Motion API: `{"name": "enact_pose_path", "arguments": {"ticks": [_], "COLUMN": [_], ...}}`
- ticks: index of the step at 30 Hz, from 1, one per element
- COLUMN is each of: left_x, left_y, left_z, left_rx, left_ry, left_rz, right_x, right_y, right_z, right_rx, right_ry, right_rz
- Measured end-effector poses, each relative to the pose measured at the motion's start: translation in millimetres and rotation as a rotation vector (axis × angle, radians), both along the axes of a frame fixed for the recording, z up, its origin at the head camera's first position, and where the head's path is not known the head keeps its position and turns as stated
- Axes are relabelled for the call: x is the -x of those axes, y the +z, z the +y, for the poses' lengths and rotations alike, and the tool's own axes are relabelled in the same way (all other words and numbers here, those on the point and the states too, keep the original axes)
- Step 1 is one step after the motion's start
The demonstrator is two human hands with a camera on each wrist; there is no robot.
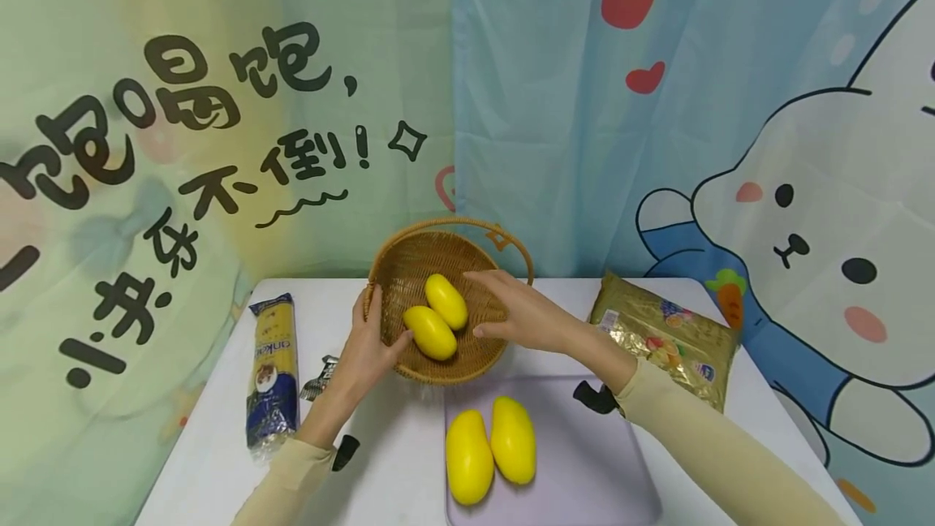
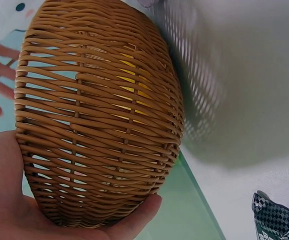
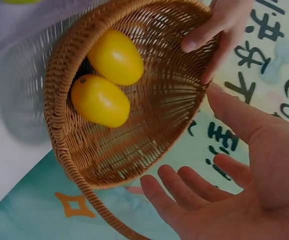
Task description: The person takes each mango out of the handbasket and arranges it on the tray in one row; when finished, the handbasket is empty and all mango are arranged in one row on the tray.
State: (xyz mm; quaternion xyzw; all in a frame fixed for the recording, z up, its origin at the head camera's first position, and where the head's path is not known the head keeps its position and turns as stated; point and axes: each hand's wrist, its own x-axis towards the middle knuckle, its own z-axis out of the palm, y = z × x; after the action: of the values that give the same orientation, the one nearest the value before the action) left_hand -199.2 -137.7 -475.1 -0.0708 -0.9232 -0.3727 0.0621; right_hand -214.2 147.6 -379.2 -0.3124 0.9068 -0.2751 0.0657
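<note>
A brown wicker basket [image 1: 411, 262] with a hoop handle is tilted so its opening faces me, raised off the table at the back. Two yellow mangoes [image 1: 431, 334] lie together inside it. My left hand [image 1: 371, 357] grips the basket's left rim, thumb inside and fingers along the outer weave [image 2: 99, 125]. The right hand [image 1: 536, 316] is by the basket's right side with fingers spread; in the right wrist view its palm [image 3: 234, 200] holds nothing. Two more mangoes [image 1: 470, 458] lie side by side on a pale purple tray [image 1: 584, 461] in front.
At the left lies a yellow and blue long packet [image 1: 273, 372], with a small black-and-white checked packet [image 1: 319, 378] beside it. A gold bag [image 1: 665, 331] with fruit pictures rests at the right, behind the right forearm. Printed curtains [image 1: 526, 104] hang behind the white table [image 1: 394, 461].
</note>
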Motion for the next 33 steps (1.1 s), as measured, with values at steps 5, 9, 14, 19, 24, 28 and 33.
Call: {"name": "enact_pose_path", "arguments": {"ticks": [5, 9, 14, 19, 24, 28, 33], "left_x": [-0.1, 0.6, 1.0, 1.0, 0.4, 0.2, 1.1], "left_y": [0.8, 0.3, 0.8, 0.4, 0.6, 1.5, 2.1], "left_z": [1.1, 1.0, 1.3, 1.9, 1.6, 1.4, 2.3], "left_rx": [0.005, 0.005, 0.001, -0.001, 0.0, 0.001, 0.004], "left_ry": [0.001, -0.003, -0.001, -0.005, -0.005, -0.008, -0.004], "left_rz": [0.011, 0.015, 0.029, 0.014, 0.009, 0.008, 0.015], "right_x": [26.6, 44.5, 63.1, 76.9, 86.6, 89.5, 91.7], "right_y": [-3.6, -4.4, -9.3, -21.3, -38.6, -51.2, -60.6], "right_z": [-14.8, -26.8, -42.7, -53.4, -59.1, -62.4, -64.1], "right_rx": [-0.033, -0.078, -0.163, -0.212, -0.274, -0.318, -0.35], "right_ry": [0.025, 0.037, 0.014, -0.051, -0.09, -0.094, -0.108], "right_rz": [0.018, 0.02, -0.011, -0.132, -0.197, -0.233, -0.255]}}
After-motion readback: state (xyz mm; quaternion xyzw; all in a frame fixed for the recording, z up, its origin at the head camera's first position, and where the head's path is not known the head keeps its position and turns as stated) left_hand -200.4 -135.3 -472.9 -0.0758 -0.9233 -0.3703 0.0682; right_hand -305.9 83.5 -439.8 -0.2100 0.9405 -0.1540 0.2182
